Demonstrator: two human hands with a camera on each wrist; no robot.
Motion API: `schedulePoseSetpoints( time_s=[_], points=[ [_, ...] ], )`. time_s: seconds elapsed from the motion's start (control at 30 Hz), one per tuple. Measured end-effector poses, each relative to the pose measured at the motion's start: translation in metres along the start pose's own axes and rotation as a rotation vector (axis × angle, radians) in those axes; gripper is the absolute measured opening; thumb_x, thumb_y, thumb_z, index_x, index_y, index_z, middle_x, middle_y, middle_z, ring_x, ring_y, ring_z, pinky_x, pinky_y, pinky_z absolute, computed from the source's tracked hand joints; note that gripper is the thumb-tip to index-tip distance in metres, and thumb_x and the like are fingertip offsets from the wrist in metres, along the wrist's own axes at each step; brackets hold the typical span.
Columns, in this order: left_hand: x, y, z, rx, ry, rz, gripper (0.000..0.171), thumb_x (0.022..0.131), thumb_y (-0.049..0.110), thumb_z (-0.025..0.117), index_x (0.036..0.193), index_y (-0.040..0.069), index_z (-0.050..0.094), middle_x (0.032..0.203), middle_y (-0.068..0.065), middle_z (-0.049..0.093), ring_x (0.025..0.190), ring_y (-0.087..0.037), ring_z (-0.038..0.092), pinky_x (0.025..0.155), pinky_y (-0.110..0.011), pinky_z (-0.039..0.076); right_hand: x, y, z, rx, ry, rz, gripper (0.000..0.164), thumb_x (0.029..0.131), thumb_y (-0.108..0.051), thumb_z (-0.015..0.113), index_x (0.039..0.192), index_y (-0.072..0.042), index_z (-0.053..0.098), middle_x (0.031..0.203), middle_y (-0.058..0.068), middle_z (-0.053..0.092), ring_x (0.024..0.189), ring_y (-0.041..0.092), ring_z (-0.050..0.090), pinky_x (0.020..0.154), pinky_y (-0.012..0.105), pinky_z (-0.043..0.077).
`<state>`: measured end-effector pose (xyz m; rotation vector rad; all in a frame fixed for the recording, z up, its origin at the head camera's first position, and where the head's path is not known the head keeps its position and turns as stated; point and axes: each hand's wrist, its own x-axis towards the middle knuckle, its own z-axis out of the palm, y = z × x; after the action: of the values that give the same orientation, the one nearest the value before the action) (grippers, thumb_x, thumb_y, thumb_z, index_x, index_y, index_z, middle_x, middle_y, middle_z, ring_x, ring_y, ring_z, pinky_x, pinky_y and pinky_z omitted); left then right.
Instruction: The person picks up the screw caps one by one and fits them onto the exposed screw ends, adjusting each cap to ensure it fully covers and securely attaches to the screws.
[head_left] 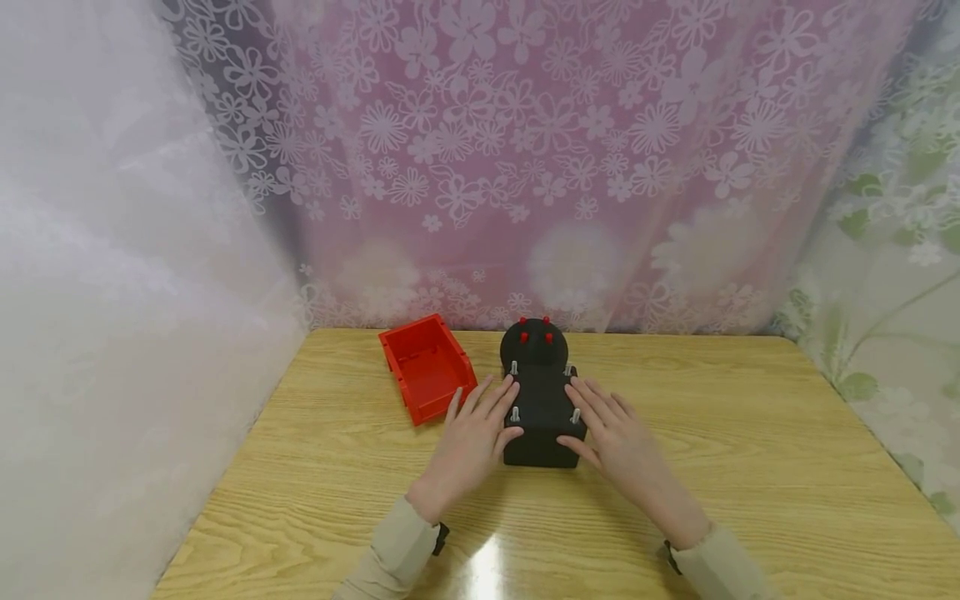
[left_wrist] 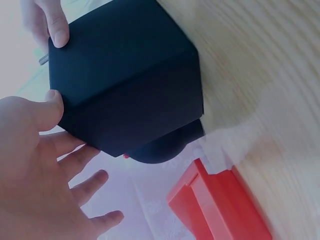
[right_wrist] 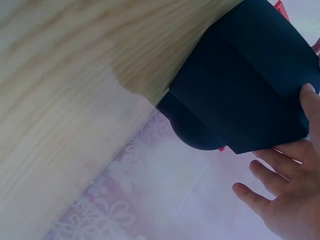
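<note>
A black box-shaped block [head_left: 542, 400] stands on the table, with a round black part [head_left: 536, 353] at its far end. Several short metal pins [head_left: 515, 414] stick up near the corners of its top, and small red pegs [head_left: 549, 338] sit on the round part. My left hand [head_left: 467, 447] rests against the block's left edge, fingers extended and spread, thumb at the near corner. On the opposite edge lies my right hand [head_left: 624, 443], its fingers likewise straight. Both wrist views show the thumbs on the block's near face [left_wrist: 120, 65], the outer fingers free of it.
An open red plastic bin [head_left: 430, 371] sits at an angle just left of the block, close to the left fingertips. Wooden tabletop [head_left: 720, 425] extends on both sides. A pink floral curtain [head_left: 480, 208] hangs behind the far edge, with pale sheets at the sides.
</note>
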<state>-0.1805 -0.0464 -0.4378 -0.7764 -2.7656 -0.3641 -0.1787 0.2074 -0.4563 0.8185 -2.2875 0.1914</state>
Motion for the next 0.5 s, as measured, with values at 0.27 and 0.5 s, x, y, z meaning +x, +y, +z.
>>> schedulePoseSetpoints(
  time_s=[0.27,0.5],
  points=[
    [-0.0014,-0.0075,-0.0060,-0.017,-0.007,0.001,0.063,0.104,0.048,0.049,0.158,0.018,0.038,0.164,0.000,0.034,0.150,-0.031,0.032,0.118,-0.063,0.025,0.0050,-0.0040,0.0041,0.041,-0.016,0.008,0.082,0.103,-0.062,0.030,0.141,0.007,0.054,0.143,0.023,0.056,0.131,0.040,0.055,0.101,0.059,0.048],
    [-0.0003,-0.0072,-0.0071,-0.042,-0.032,-0.003,0.065,0.104,0.049,0.048,0.159,0.018,0.035,0.165,0.000,0.032,0.151,-0.030,0.028,0.120,-0.062,0.021,0.0043,0.0032,0.0050,0.074,-0.032,-0.021,0.080,0.102,-0.061,0.038,0.142,0.006,0.053,0.144,0.023,0.054,0.131,0.039,0.054,0.101,0.060,0.047]
  ],
)
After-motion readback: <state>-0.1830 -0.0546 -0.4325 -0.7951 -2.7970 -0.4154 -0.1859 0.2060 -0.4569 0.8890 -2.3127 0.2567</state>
